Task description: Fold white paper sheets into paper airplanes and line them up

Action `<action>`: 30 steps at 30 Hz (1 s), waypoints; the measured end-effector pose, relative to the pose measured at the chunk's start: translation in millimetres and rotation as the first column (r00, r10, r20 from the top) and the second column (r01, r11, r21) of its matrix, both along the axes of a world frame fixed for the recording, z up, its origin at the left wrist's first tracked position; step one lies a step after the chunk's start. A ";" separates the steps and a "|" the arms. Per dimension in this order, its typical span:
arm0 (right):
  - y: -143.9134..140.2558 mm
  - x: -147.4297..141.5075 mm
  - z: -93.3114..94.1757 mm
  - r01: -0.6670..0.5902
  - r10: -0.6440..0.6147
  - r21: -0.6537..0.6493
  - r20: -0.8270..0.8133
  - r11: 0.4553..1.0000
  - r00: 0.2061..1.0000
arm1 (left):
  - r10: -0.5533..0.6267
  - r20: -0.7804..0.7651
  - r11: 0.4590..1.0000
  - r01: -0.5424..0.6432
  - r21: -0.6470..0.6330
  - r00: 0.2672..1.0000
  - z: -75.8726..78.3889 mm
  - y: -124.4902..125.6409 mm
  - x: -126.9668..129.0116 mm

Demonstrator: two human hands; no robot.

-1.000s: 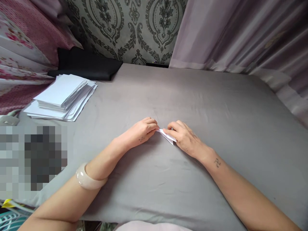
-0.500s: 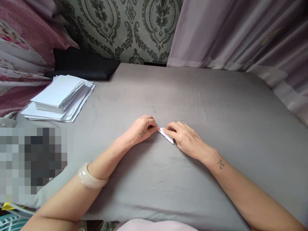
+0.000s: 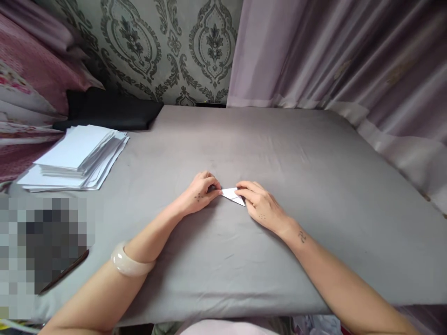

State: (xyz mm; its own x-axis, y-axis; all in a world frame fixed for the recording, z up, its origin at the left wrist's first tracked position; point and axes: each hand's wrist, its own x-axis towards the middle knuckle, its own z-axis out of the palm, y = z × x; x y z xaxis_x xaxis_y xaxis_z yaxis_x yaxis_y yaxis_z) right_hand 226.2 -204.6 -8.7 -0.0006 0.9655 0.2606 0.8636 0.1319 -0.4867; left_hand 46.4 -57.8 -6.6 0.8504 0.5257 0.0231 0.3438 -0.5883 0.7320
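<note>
A small folded piece of white paper [image 3: 232, 194], pointed in outline, is held between my two hands just above or on the grey cloth; I cannot tell which. My left hand [image 3: 200, 193] pinches its left tip between thumb and fingers. On the other side, my right hand [image 3: 260, 202] grips the right part, thumb in front and fingers behind the upper edge. Part of the paper's right end is hidden by those fingers.
A grey cloth [image 3: 209, 149] covers the table. At the left lies a stack of white paper sheets [image 3: 75, 149], with a black folded item [image 3: 111, 109] behind it. Curtains [image 3: 289, 56] hang along the right and back. A blurred-out patch [image 3: 52, 246] sits at lower left.
My hands are slightly farther apart, and more of the folded paper shows between them, lying more level. The whole view has shifted a little with my head.
</note>
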 end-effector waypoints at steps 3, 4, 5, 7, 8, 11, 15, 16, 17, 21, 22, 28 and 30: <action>-0.3 -0.3 -2.0 0.024 -0.022 0.021 -0.061 1.000 0.998 | 0.006 0.011 1.000 -0.006 -0.007 1.000 -0.5 -4.2 -1.9; -0.2 -0.2 -1.8 0.036 -0.033 0.032 -0.091 0.999 0.995 | 0.005 0.020 1.000 -0.005 -0.007 1.000 -1.0 -5.3 -2.6; -0.1 -0.4 -1.0 0.055 -0.049 0.048 -0.120 0.997 0.992 | 0.003 0.032 1.000 -0.003 -0.004 0.999 -1.8 -6.1 -3.4; -0.1 -2.3 1.6 0.121 -0.109 0.071 -0.153 0.990 0.982 | -0.001 0.057 1.000 0.001 0.005 0.998 -3.9 -6.9 -5.2; -0.3 -4.1 3.1 0.160 -0.148 0.069 -0.154 0.985 0.977 | -0.004 0.071 1.000 0.003 0.011 0.997 -5.1 -6.9 -6.0; -1.1 -11.4 6.0 0.223 -0.221 0.000 -0.104 0.975 0.970 | -0.028 0.101 0.999 0.026 0.021 0.995 -6.8 -5.6 -8.0; -0.7 -18.1 4.5 0.208 -0.212 -0.052 -0.113 0.977 0.971 | -0.060 0.089 0.998 0.061 -0.015 0.994 -2.3 -4.6 -10.0; -0.5 -18.5 4.2 0.200 -0.204 -0.043 -0.141 0.979 0.969 | -0.053 0.073 0.998 0.056 -0.038 0.996 -0.4 -5.2 -10.4; -0.5 -18.6 4.4 0.194 -0.195 -0.027 -0.175 0.981 0.965 | -0.044 0.055 0.997 0.048 -0.064 0.998 1.4 -6.0 -10.7; -2.7 -18.6 11.7 0.191 -0.159 0.092 -0.281 0.977 0.947 | -0.030 0.078 0.994 0.038 -0.103 0.996 6.1 -11.1 -10.7; -3.8 -19.1 14.7 0.193 -0.149 0.133 -0.285 0.972 0.947 | -0.039 0.110 0.995 0.048 -0.082 0.993 6.5 -12.4 -10.3; -12.6 -23.2 31.7 0.156 -0.057 0.378 -0.260 0.912 0.964 | -0.056 0.290 0.998 0.055 0.008 0.955 11.2 -20.5 -7.4; -15.2 -24.1 34.8 0.143 -0.030 0.425 -0.261 0.894 0.965 | -0.038 0.309 0.999 0.044 -0.015 0.950 13.9 -24.2 -7.2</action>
